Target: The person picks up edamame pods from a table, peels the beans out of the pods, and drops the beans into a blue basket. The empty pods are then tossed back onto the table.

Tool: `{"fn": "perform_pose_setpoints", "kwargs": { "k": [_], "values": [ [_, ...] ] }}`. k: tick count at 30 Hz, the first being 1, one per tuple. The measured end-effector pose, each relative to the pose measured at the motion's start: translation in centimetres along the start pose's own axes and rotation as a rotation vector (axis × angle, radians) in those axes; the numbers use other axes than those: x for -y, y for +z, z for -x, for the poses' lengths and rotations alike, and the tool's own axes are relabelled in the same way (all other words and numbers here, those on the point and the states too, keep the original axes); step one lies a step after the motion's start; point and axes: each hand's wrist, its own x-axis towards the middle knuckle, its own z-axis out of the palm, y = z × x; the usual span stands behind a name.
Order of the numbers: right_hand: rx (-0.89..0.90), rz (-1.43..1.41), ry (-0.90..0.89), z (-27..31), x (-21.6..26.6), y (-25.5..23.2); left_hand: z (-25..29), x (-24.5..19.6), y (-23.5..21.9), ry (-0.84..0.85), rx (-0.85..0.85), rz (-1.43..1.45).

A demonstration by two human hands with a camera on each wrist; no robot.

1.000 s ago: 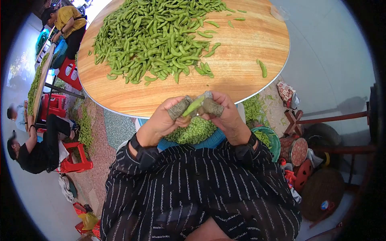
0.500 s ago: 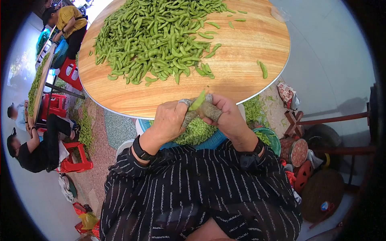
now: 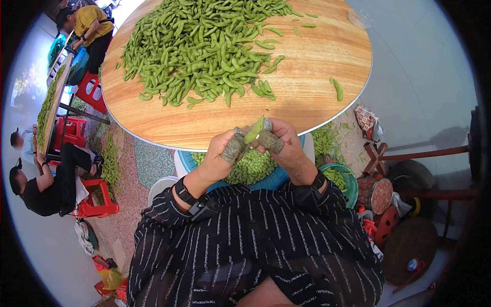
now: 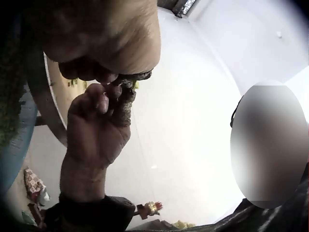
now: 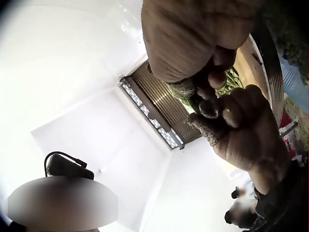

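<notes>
A green pod point(image 3: 254, 130) is pinched between both hands, just off the near edge of the round wooden table point(image 3: 307, 97). The left hand point(image 3: 217, 156) grips its left side, with grey-green wrappings on thumb and finger. From the other side the right hand point(image 3: 289, 148), wrapped likewise, holds it too. Below them a blue basin point(image 3: 276, 180) holds shelled beans point(image 3: 250, 168). A large heap of pods point(image 3: 199, 51) covers the table's far left part. The right wrist view shows the hands meeting, the left hand point(image 5: 251, 135) facing the right hand point(image 5: 193, 38); curled fingers hide part of the pod.
A green basket point(image 3: 350, 187) with pods stands right of the basin, and a white bucket point(image 3: 162, 188) to its left. Red stools point(image 3: 97, 202) and several people are at another table on the left. A wooden frame point(image 3: 424, 153) and round stools are on the right.
The left hand has turned, its wrapped thumb showing again, while the pod stands more upright than a second ago. Both hands stay together above the basin.
</notes>
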Motion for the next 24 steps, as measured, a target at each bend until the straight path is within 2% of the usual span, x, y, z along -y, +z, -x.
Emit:
{"fn": "perform_pose_setpoints", "kwargs": {
  "k": [2,3,4,5,6,8,9,11,12,14,15,17,18,20,24],
  "values": [
    [0.014,-0.014,-0.022,-0.1,0.2,0.0,-0.4,0.2,0.1,0.112,-0.066,-0.088],
    [-0.012,-0.014,0.051,-0.1,0.8,0.1,-0.6,0.2,0.0,0.114,-0.066,-0.09],
    [-0.04,-0.014,0.127,0.1,1.2,0.3,-0.7,0.2,-0.1,0.241,-0.1,-0.378],
    [-0.041,-0.015,0.129,0.2,1.3,0.5,-0.8,0.2,-0.1,0.367,-0.133,-0.667],
    [-0.059,0.008,0.158,0.3,1.5,0.6,-0.9,0.1,-0.2,0.368,-0.132,-0.667],
    [-0.082,0.032,0.189,0.4,1.6,0.9,-1.0,-0.2,-0.2,0.462,-0.134,-0.963],
    [-0.101,0.045,0.186,0.3,1.5,1.0,-0.9,-0.1,-0.1,0.46,-0.132,-0.96],
    [-0.117,0.058,0.181,0.3,1.2,1.1,-1.0,-0.1,0.3,0.382,-0.142,-0.612],
    [-0.077,0.089,0.119,0.3,0.8,0.9,-1.0,-0.2,0.7,0.384,-0.143,-0.614],
    [-0.034,0.119,0.059,0.3,0.1,0.6,-0.6,-0.4,1.4,0.238,-0.218,-0.171],
    [-0.026,0.189,0.019,0.2,-0.2,0.5,-0.5,-0.1,1.2,0.235,-0.223,-0.172],
    [-0.017,0.261,-0.024,0.1,-0.2,0.4,-0.4,1.0,0.7,0.046,-0.189,0.145],
    [0.016,0.297,-0.073,0.0,-0.1,0.5,-0.4,1.2,0.7,0.046,-0.189,0.145],
    [0.048,0.333,-0.122,-0.1,-0.1,0.3,-0.5,1.5,1.0,-0.162,-0.255,0.509],
    [0.037,0.213,0.02,0.0,-0.2,-0.2,-0.4,1.2,0.3,-0.25,-0.227,0.56]
  ]
}}
